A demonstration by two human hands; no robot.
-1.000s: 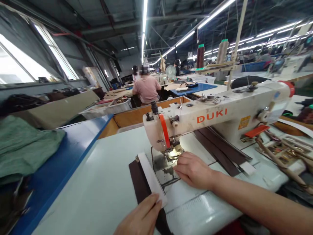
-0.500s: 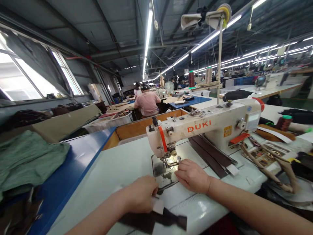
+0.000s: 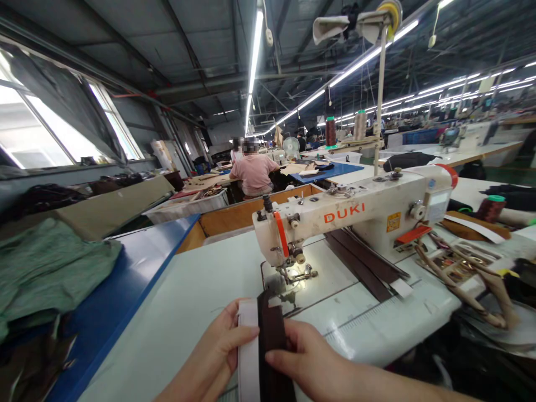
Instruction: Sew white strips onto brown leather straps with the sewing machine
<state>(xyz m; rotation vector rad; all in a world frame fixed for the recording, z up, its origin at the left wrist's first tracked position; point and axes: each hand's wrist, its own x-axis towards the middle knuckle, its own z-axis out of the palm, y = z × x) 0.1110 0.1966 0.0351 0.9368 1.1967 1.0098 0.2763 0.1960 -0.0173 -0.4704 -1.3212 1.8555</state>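
Low in front of the sewing machine [image 3: 343, 215], my left hand [image 3: 220, 349] pinches a white strip [image 3: 249, 363] between thumb and fingers. Right beside it, a dark brown fabric strip [image 3: 273, 340] is gripped by my right hand [image 3: 312, 354], thumb on top. The two strips run side by side, their far ends near the machine's needle plate; whether they are joined cannot be seen. Nothing dark lies under the lit presser foot [image 3: 293, 273]. More brown strips [image 3: 364, 268] rest beneath the machine's arm, one with a white end.
A blue table [image 3: 125, 301] with green cloth [image 3: 54, 273] stands on the left. To the right are a tray of small metal parts [image 3: 464, 257] and a brown thread cone [image 3: 492, 209]. A person in a pink shirt [image 3: 253, 173] sits ahead.
My right hand has left the presser foot area and come down to the brown strip. The strips have been raised and turned lengthwise between both hands.
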